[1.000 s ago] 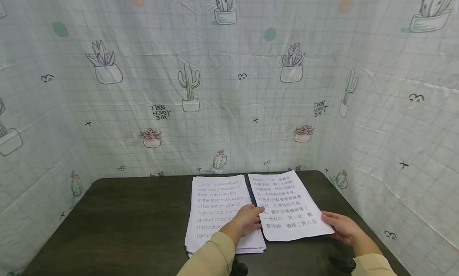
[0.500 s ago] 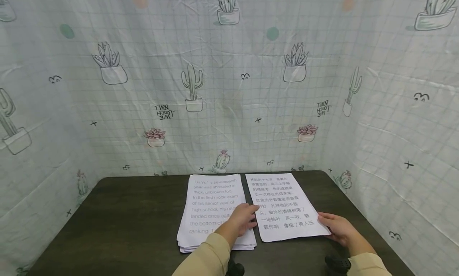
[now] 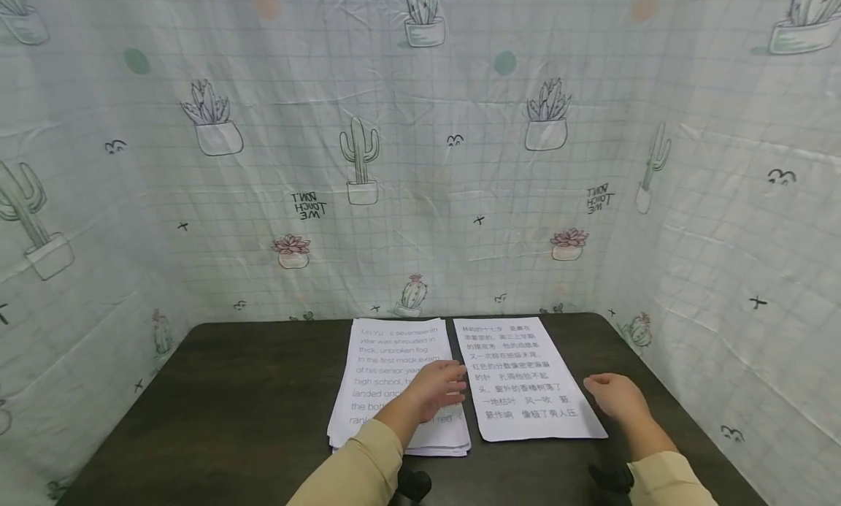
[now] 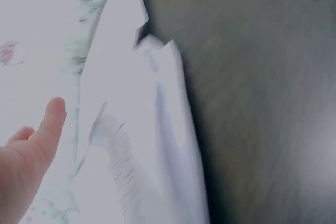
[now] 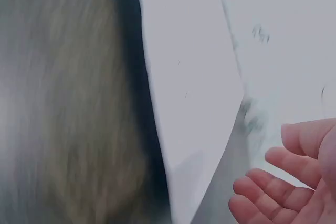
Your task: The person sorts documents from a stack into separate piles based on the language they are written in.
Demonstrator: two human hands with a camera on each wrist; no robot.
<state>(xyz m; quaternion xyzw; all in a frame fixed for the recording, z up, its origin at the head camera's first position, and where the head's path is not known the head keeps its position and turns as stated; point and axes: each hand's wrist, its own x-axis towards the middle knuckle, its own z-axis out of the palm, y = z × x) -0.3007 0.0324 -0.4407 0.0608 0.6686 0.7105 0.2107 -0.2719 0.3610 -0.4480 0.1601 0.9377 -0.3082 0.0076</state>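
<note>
Left hand (image 3: 439, 389), fingers relaxed, rests on the white stack of English-printed paper sheets (image 3: 394, 389); right hand (image 3: 614, 395), loosely spread, hovers beside the single white Chinese-printed sheet (image 3: 522, 378).

Stack of printed sheets (image 3: 394, 389) on the table (image 3: 250, 396), centre-left; single sheet (image 3: 525, 378) just beside it to the right, narrow gap between. Left hand (image 3: 440, 389) over the stack's right edge, fingers toward the gap. Right hand (image 3: 614, 395) at the single sheet's right edge, near the table's right side. Patterned curtain (image 3: 420, 163) behind the table and along both sides.
</note>
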